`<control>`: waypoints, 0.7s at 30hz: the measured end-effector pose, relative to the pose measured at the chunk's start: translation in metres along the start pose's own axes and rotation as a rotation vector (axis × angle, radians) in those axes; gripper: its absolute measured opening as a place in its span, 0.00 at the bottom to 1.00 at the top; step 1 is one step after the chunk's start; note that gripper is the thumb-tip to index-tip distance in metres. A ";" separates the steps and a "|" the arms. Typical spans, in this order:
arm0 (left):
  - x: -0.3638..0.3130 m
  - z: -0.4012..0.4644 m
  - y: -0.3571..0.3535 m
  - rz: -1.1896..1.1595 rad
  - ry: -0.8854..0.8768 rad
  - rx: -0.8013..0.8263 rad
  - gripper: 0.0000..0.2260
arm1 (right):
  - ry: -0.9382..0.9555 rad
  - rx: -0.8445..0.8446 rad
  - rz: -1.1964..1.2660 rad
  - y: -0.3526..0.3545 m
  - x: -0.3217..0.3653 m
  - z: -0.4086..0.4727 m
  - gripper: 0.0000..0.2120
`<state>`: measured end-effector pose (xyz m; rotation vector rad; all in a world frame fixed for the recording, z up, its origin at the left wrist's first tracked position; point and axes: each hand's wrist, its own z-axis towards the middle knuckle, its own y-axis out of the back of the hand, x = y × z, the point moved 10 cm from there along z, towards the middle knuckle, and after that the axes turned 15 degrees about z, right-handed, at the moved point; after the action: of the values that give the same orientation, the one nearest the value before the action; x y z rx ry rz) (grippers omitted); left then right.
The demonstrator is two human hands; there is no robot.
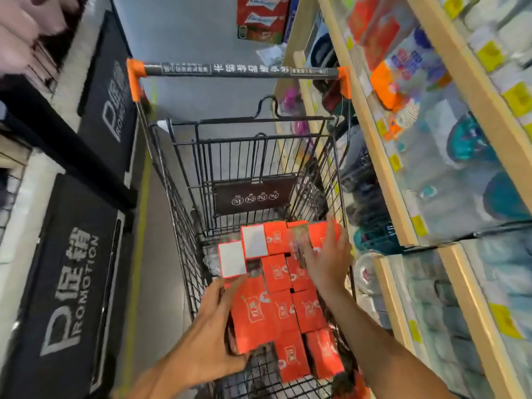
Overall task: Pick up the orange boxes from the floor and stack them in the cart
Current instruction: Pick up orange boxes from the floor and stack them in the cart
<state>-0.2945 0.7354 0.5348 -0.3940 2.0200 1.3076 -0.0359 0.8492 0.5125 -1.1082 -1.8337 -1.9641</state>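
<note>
I am on the stacking step: my left hand grips an orange box at the near left of the cart, while my right hand, fingers spread, rests on the far boxes. Next, I judge, the held box must settle flush beside its neighbours.

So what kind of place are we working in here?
Most likely a supermarket aisle. A wire shopping cart holds the orange boxes, shelves with yellow price tags run along the right, and black "Promotion" signs line the left.
</note>
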 end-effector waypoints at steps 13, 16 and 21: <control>0.043 0.044 -0.048 -0.003 0.222 -0.043 0.29 | 0.129 0.019 -0.290 -0.105 -0.071 0.095 0.39; 0.033 0.053 -0.049 -0.014 0.156 -0.024 0.50 | 0.175 0.033 -0.242 -0.100 -0.069 0.090 0.40; 0.041 0.102 -0.052 -0.016 0.188 -0.024 0.53 | 0.179 0.079 -0.149 -0.092 -0.071 0.082 0.41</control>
<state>-0.2547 0.8071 0.4447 -0.5617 2.1516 1.3278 -0.0159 0.9200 0.3912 -0.7655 -1.9266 -1.9791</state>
